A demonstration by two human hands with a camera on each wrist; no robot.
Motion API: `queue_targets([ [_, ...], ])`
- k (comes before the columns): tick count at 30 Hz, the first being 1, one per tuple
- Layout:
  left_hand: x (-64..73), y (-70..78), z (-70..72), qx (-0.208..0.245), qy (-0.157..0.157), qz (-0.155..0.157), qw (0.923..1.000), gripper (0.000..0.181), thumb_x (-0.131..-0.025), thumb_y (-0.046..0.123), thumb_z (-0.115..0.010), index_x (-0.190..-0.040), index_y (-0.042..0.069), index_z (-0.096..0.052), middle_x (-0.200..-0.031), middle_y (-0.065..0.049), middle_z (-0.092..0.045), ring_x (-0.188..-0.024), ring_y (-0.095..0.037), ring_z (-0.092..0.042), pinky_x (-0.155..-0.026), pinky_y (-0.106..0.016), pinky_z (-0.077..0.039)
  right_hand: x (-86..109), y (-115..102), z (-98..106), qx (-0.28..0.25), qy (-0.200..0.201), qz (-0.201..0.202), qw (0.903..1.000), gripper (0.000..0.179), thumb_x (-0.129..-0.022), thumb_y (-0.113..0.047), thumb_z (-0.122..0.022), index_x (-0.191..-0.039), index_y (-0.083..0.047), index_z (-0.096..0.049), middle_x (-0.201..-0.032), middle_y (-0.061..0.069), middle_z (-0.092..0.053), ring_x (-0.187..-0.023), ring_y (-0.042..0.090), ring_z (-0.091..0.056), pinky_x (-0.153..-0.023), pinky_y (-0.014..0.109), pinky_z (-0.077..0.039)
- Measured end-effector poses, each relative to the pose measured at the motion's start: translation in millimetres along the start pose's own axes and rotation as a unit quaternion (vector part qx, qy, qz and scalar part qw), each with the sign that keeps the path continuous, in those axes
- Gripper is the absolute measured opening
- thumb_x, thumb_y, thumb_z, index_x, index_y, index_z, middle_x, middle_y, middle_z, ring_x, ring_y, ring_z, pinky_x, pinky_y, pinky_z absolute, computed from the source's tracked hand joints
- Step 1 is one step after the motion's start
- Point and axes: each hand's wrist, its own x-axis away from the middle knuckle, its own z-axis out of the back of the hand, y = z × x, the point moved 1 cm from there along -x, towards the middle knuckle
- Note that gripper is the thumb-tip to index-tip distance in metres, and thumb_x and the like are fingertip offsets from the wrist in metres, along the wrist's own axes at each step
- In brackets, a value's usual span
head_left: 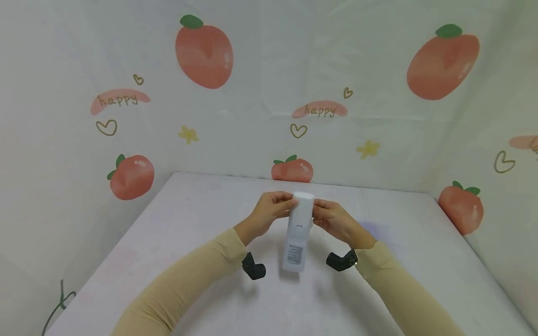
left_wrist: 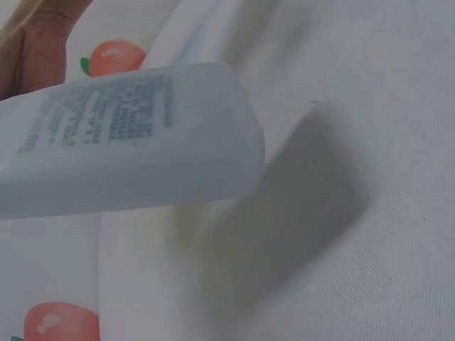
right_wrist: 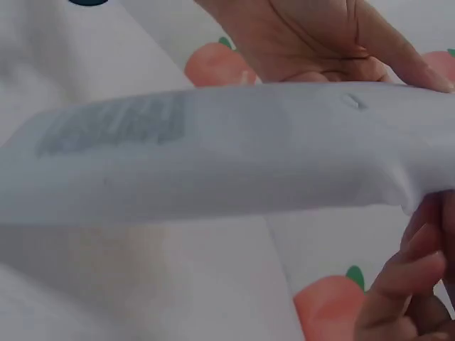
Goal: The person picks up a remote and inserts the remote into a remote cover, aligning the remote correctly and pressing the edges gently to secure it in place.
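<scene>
A long white plastic bottle [head_left: 296, 238] tilts over the table in the head view, with small grey text printed near its lower end. My left hand [head_left: 270, 211] grips its upper left side, thumb lying on the face toward me. On the opposite edge, curled fingers of my right hand [head_left: 332, 217] hold the upper right side. In the right wrist view a small slot and a pointed bump show on the bottle [right_wrist: 213, 156], the bump close to my right fingers [right_wrist: 405, 284]. The left wrist view has the rounded bottom of the bottle [left_wrist: 206, 135] standing off its shadow.
A white cloth covers the table [head_left: 201, 200]. Behind it hangs a white curtain [head_left: 260, 56] printed with peaches, hearts and the word happy. Dark wrist cameras [head_left: 254, 267] stick out under both forearms. A green cord [head_left: 62, 301] hangs at the left edge.
</scene>
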Motion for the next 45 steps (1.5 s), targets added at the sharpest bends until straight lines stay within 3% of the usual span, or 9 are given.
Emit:
queue_targets([
  [6, 0.9, -1.6, 0.7, -0.004, -0.011, 0.006, 0.9999, 0.029, -0.093, 0.006, -0.062, -0.116, -0.011, -0.06, -0.102, -0.005, -0.069, -0.091, -0.011, -0.066, -0.093, -0.038, -0.053, -0.1, -3, 7, 0.038, -0.029, -0.01, 0.9988, 0.013, -0.101, -0.003, -0.046, -0.104, -0.009, -0.057, -0.09, -0.003, -0.061, -0.078, 0.006, -0.058, -0.072, 0.014, -0.051],
  [13, 3.6, -0.5, -1.2, -0.028, -0.035, 0.01, 0.9989, 0.03, -0.093, 0.009, -0.063, -0.117, -0.009, -0.062, -0.11, -0.012, -0.069, -0.091, -0.012, -0.066, -0.09, -0.037, -0.055, 2.0, -7, 18, 0.082, -0.069, -0.044, 0.9933, 0.017, -0.099, -0.002, -0.05, -0.102, -0.011, -0.064, -0.09, -0.003, -0.067, -0.08, 0.007, -0.063, -0.075, 0.017, -0.054],
  [20, 2.7, 2.9, -4.4, -0.03, -0.058, 0.001, 0.9978, 0.03, -0.093, 0.009, -0.063, -0.117, -0.009, -0.062, -0.108, -0.011, -0.07, -0.09, -0.011, -0.066, -0.09, -0.037, -0.055, 4.3, -9, 23, 0.062, -0.154, -0.024, 0.9859, 0.015, -0.1, -0.005, -0.051, -0.101, -0.012, -0.065, -0.09, -0.004, -0.067, -0.082, 0.006, -0.063, -0.079, 0.018, -0.054],
  [30, 5.2, -0.7, -5.5, -0.029, -0.059, 0.0, 0.9978, 0.029, -0.093, 0.008, -0.064, -0.116, -0.009, -0.061, -0.109, -0.011, -0.069, -0.09, -0.011, -0.066, -0.089, -0.037, -0.055, 6.0, -7, 25, 0.06, -0.174, -0.041, 0.982, 0.014, -0.1, -0.008, -0.051, -0.105, -0.011, -0.064, -0.095, -0.003, -0.066, -0.084, 0.007, -0.062, -0.08, 0.019, -0.054],
  [37, 5.3, -0.9, -7.7, -0.016, -0.062, -0.009, 0.9979, 0.031, -0.093, 0.009, -0.063, -0.116, -0.011, -0.06, -0.108, -0.009, -0.069, -0.091, -0.012, -0.067, -0.09, -0.038, -0.055, 8.1, -5, 25, 0.02, -0.232, -0.029, 0.9721, 0.018, -0.104, -0.008, -0.041, -0.104, -0.008, -0.059, -0.092, -0.004, -0.063, -0.084, 0.006, -0.059, -0.08, 0.018, -0.051],
  [40, 4.6, -4.3, -5.0, -0.01, -0.047, -0.007, 0.9988, 0.03, -0.093, 0.009, -0.064, -0.116, -0.01, -0.06, -0.109, -0.011, -0.068, -0.094, -0.014, -0.067, -0.091, -0.039, -0.054, 7.8, -3, 23, 0.01, -0.225, -0.016, 0.9742, 0.018, -0.104, -0.01, -0.041, -0.108, -0.009, -0.059, -0.096, -0.003, -0.063, -0.088, 0.007, -0.059, -0.084, 0.019, -0.051],
  [45, 4.9, -11.9, 1.5, 0.014, -0.008, -0.007, 0.9998, 0.03, -0.093, 0.007, -0.063, -0.116, -0.011, -0.059, -0.106, -0.009, -0.069, -0.094, -0.014, -0.066, -0.091, -0.039, -0.054, 6.3, -1, 20, 0.044, -0.151, -0.004, 0.9875, 0.016, -0.102, -0.006, -0.046, -0.112, -0.01, -0.058, -0.103, -0.003, -0.064, -0.094, 0.007, -0.062, -0.089, 0.02, -0.051],
])
